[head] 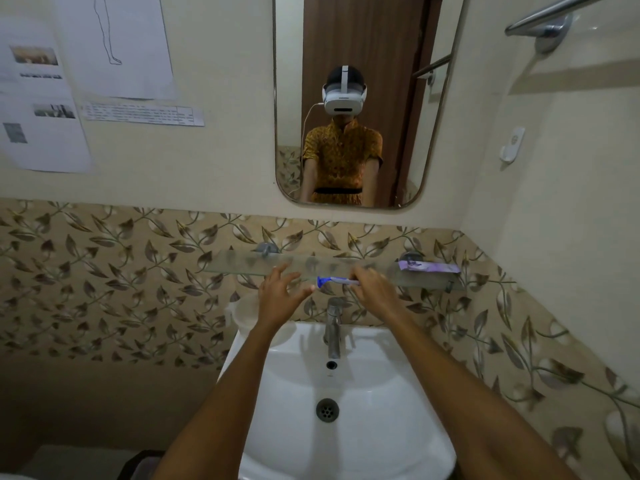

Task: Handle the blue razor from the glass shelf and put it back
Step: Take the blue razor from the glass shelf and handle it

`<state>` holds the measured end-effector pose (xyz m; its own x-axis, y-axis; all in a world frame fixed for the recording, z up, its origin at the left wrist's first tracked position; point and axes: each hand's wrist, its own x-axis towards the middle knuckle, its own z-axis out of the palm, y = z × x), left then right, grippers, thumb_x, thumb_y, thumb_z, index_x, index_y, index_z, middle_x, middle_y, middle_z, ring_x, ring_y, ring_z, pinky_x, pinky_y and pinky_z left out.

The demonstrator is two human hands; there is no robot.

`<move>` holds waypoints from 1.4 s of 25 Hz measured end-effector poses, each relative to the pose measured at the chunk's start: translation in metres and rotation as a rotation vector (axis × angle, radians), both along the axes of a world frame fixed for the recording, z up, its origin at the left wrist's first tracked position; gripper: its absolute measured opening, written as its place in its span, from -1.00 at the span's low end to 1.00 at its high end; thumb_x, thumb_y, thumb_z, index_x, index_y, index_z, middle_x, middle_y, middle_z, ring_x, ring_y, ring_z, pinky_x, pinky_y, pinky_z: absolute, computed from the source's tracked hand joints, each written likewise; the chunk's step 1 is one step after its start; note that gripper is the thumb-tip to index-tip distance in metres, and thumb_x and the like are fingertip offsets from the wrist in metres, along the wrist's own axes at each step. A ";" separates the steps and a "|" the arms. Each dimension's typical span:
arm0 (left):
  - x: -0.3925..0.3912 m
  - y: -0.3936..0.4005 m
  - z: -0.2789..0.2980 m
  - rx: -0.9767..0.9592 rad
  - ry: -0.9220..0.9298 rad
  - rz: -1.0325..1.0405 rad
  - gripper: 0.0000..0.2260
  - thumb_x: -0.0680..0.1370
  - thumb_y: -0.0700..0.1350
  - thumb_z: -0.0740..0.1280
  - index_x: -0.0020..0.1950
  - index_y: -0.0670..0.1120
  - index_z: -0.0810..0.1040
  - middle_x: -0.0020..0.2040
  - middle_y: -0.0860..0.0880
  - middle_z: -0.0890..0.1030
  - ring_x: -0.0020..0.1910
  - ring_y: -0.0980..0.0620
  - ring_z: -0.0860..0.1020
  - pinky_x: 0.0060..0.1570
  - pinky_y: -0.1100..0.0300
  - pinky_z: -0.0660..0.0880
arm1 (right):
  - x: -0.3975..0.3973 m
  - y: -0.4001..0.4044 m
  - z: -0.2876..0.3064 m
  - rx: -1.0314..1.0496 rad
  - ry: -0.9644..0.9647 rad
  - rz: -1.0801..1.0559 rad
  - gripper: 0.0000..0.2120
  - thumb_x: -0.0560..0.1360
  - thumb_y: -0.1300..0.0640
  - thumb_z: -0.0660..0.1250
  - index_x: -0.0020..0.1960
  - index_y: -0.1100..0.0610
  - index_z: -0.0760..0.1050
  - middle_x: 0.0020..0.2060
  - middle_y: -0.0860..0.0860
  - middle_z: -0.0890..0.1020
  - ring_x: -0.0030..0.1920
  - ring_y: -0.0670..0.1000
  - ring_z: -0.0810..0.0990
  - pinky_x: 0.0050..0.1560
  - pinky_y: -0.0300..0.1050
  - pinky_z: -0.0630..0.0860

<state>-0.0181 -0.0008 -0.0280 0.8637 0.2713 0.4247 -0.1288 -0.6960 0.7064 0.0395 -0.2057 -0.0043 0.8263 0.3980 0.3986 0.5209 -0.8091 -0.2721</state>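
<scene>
Your right hand [372, 289] pinched the handle of the blue razor [334, 280], holding it level just in front of the glass shelf's [242, 263] front edge, above the tap [333, 325] and white sink [346, 393]. The razor's blue head pointed left toward your left hand [280, 294], which was spread open with fingers apart, holding nothing, close to the razor's head. A purple packet [427, 266] lay on the shelf's right end.

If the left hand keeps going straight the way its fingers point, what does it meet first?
Most likely the front edge of the glass shelf. The left hand is open, fingertips close to that edge, left of the blue razor held by the right hand. Depth is unclear.
</scene>
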 end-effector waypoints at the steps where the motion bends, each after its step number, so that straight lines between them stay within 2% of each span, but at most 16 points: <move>1: -0.004 -0.001 -0.002 -0.059 0.064 -0.039 -0.54 0.41 0.13 0.41 0.23 -0.06 0.54 0.44 -0.09 0.32 0.42 -0.09 0.25 0.38 -0.14 0.18 | -0.009 0.000 -0.003 0.029 0.026 -0.005 -0.93 0.53 0.15 0.25 -0.01 0.14 0.44 -0.12 0.13 0.58 -0.15 0.11 0.53 -0.20 -0.06 0.41; 5: -0.024 0.002 -0.002 -0.138 0.178 -0.193 -0.51 0.40 0.09 0.44 0.29 0.02 0.47 0.48 -0.09 0.23 0.45 -0.09 0.18 0.40 -0.14 0.20 | -0.039 0.003 -0.009 0.077 0.074 0.017 -0.90 0.53 0.13 0.26 0.00 0.14 0.42 -0.13 0.13 0.59 -0.16 0.07 0.51 -0.20 -0.10 0.42; 8: -0.038 0.005 0.007 -0.215 0.187 -0.257 -0.51 0.39 0.03 0.46 0.29 0.06 0.45 0.49 -0.07 0.18 0.46 -0.08 0.16 0.35 -0.05 0.21 | -0.055 0.009 -0.003 0.120 0.091 0.071 -0.89 0.52 0.13 0.28 0.01 0.14 0.42 -0.12 0.11 0.58 -0.17 0.01 0.46 -0.20 -0.15 0.34; 10: -0.043 0.006 0.015 -0.292 0.185 -0.289 -0.54 0.39 0.00 0.47 0.27 0.06 0.47 0.50 -0.05 0.17 0.45 -0.07 0.17 0.28 0.05 0.22 | -0.058 0.013 0.001 0.135 0.106 0.106 -0.89 0.52 0.12 0.28 0.01 0.12 0.42 -0.13 0.10 0.57 -0.19 0.01 0.46 -0.29 -0.19 0.31; 12: -0.049 0.010 0.025 -0.303 0.175 -0.319 -0.57 0.38 0.00 0.47 0.23 0.09 0.49 0.49 -0.05 0.20 0.45 -0.07 0.20 0.24 0.07 0.22 | -0.064 0.016 0.005 0.147 0.112 0.132 -0.88 0.52 0.10 0.28 0.02 0.11 0.41 -0.15 0.05 0.55 -0.22 0.00 0.47 -0.36 -0.24 0.29; 17: -0.060 0.020 0.045 -0.315 0.192 -0.370 -0.63 0.37 0.01 0.48 0.15 0.13 0.53 0.49 -0.04 0.23 0.43 -0.06 0.23 0.31 -0.03 0.25 | -0.073 0.018 0.008 0.172 0.125 0.150 -0.85 0.52 0.07 0.28 0.03 0.11 0.40 -0.21 -0.03 0.52 -0.26 0.01 0.49 -0.40 -0.21 0.30; 24: -0.069 0.018 0.048 -0.341 0.159 -0.386 -0.61 0.37 -0.05 0.48 0.19 0.00 0.56 0.46 -0.04 0.31 0.37 0.03 0.28 0.20 0.11 0.26 | -0.080 0.016 0.004 0.293 0.201 0.189 -0.89 0.51 0.08 0.30 -0.07 0.00 0.36 -0.30 -0.19 0.47 -0.33 -0.21 0.44 -0.37 -0.23 0.32; 29: -0.071 0.014 0.045 -0.378 0.166 -0.423 -0.65 0.39 -0.08 0.48 0.16 -0.02 0.58 0.45 -0.02 0.32 0.27 0.15 0.28 0.17 0.15 0.26 | -0.085 0.013 0.002 0.360 0.265 0.207 -0.90 0.50 0.05 0.30 -0.05 -0.04 0.38 -0.25 -0.20 0.49 -0.27 -0.21 0.47 -0.31 -0.24 0.37; 33: -0.069 0.014 0.040 -0.439 0.199 -0.465 -0.73 0.43 -0.04 0.43 0.13 0.11 0.56 0.43 0.00 0.35 0.39 0.05 0.28 0.26 0.10 0.23 | -0.089 0.020 0.013 0.484 0.284 0.259 -0.81 0.49 -0.02 0.33 0.10 -0.06 0.49 -0.30 -0.13 0.50 -0.32 -0.18 0.45 -0.31 -0.30 0.37; 35: -0.069 0.015 0.040 -0.467 0.230 -0.516 -0.76 0.44 -0.03 0.41 0.07 0.21 0.55 0.30 0.09 0.47 0.37 0.03 0.34 0.23 0.12 0.28 | -0.088 0.025 0.018 0.494 0.281 0.270 -0.78 0.47 -0.04 0.35 0.09 -0.02 0.55 -0.32 -0.11 0.52 -0.33 -0.15 0.45 -0.30 -0.28 0.38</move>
